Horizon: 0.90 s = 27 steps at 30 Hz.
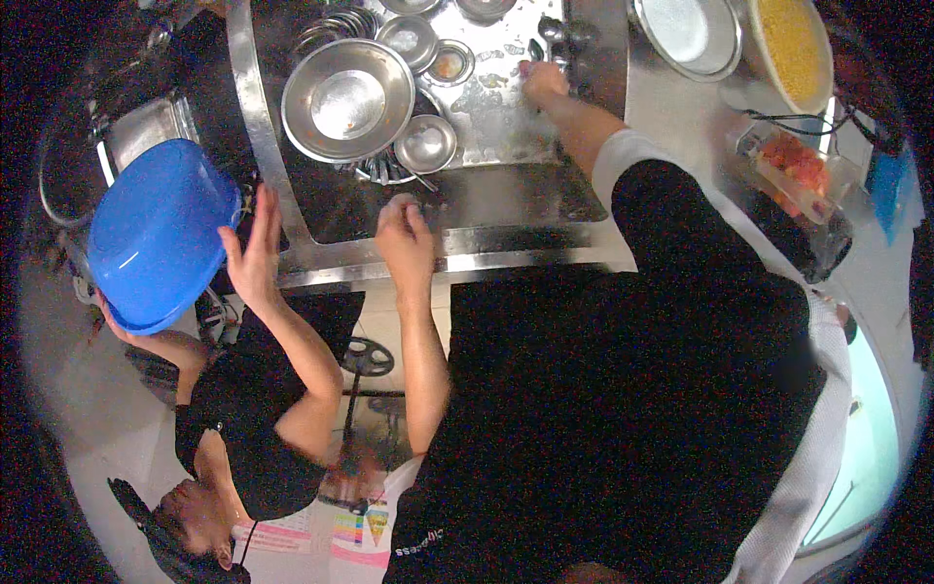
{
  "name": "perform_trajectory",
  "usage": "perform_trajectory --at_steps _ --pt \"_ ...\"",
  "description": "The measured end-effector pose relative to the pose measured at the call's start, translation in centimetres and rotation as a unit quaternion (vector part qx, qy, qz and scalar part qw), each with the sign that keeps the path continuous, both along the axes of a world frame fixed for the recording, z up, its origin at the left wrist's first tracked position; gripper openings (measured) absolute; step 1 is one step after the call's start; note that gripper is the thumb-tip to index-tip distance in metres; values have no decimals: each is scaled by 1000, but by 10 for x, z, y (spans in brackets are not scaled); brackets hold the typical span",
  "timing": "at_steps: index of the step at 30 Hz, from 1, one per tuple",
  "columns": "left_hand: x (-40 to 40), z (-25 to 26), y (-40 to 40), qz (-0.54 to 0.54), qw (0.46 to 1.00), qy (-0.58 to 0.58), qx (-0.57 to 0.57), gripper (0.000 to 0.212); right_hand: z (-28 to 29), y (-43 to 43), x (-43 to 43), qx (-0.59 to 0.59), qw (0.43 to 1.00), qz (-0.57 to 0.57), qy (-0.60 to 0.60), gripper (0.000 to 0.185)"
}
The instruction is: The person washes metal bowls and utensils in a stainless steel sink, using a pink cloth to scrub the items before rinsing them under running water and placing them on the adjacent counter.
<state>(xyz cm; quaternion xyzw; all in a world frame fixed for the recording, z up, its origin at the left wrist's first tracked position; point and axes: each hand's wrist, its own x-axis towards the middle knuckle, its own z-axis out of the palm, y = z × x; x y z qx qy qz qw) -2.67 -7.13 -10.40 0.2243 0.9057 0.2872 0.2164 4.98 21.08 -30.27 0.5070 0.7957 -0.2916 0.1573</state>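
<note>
My left hand [406,237], fingers curled and no object visible in it, is over the near part of a steel sink [511,241]. My right hand [546,84] reaches down to a wet metal surface in the sink, close to a dark spoon [535,51]; its fingers are blurred, so whether they hold anything is unclear. Between and beyond the hands lie a large steel bowl [348,101] with food specks, a small steel bowl [425,144], a round steel dish [408,44] and a small cup [449,63] with orange residue. Spoons or forks [383,169] show below the large bowl.
At left a co-worker's hands [255,255] hold a tilted blue plastic basin [160,233] over a neighbouring basin. Stacked steel dishes [339,28] stand at the back. On the right counter are a steel bowl [689,36], a container of yellow food [794,55] and a tray of reddish food [795,171].
</note>
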Motion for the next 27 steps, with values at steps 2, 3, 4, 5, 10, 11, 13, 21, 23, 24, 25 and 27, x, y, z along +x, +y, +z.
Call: perform_trajectory --at_steps 2,3,4,5,10,11,13,21,23,24,25,27 --pt "3 1 17 -15 999 -34 27 19 -21 0 12 2 999 54 -2 27" --pt "3 0 25 -24 996 -66 49 17 -30 -1 18 -2 994 113 -4 30" --pt "1 -8 35 -66 993 -28 97 18 -34 -8 19 -80 996 11 -23 30" --pt "2 -12 45 -75 992 -37 90 19 -31 -13 16 -158 982 -90 -41 30" --pt "-4 -62 80 79 907 -360 202 33 117 -67 12 -486 832 -172 207 13" --pt "-8 -69 92 74 902 -371 207 33 132 -72 14 -513 817 -162 207 13" --pt "-12 -74 104 150 713 -647 227 29 156 -82 14 -544 801 -146 204 13" --pt "3 -55 103 199 746 -584 251 14 190 -81 45 -262 920 -69 283 36" --pt "10 -45 96 107 813 -538 199 15 218 -89 32 -399 820 -193 363 42" --pt "20 -36 100 44 798 -539 265 16 217 -87 28 -481 751 -261 369 47" --pt "27 -22 104 43 800 -536 267 16 201 -87 24 -481 751 -258 372 47" --pt "32 -5 108 7 821 -546 166 19 175 -97 9 -248 847 -247 399 55"
